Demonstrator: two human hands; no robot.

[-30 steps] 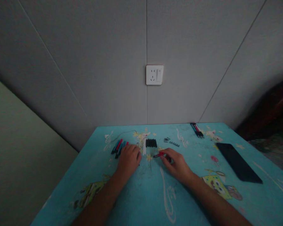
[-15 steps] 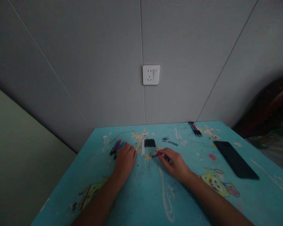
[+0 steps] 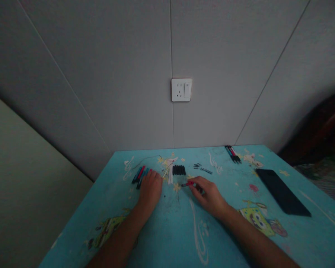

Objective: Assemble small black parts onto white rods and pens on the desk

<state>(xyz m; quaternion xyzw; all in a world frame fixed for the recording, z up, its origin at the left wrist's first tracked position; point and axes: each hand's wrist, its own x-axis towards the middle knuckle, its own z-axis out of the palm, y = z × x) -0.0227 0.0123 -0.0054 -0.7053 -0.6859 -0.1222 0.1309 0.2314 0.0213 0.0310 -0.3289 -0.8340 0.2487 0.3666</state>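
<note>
My right hand (image 3: 209, 195) pinches a short red pen barrel (image 3: 188, 184) with a dark end, held just above the table and pointing left. My left hand (image 3: 151, 186) rests on the table with its fingers curled down and together; whatever lies under them is hidden. Beside its fingers, partly covered, lie several blue and red pen barrels (image 3: 141, 173) with dark ends. Between the hands are a row of thin white refills (image 3: 170, 174) and a row of short black pen parts (image 3: 179, 170). Small dark pieces (image 3: 206, 171) lie beyond my right hand.
Several assembled-looking pens (image 3: 233, 154) lie at the table's back right. A flat black slab (image 3: 281, 191) rests on the right side of the blue patterned table (image 3: 167, 238). Behind stands a grey wall with a white socket (image 3: 181, 89).
The whole view has shifted slightly. My right hand still pinches the red barrel in nearly the same place. My left hand remains by the pen barrels, with its fingers a little more drawn in.
</note>
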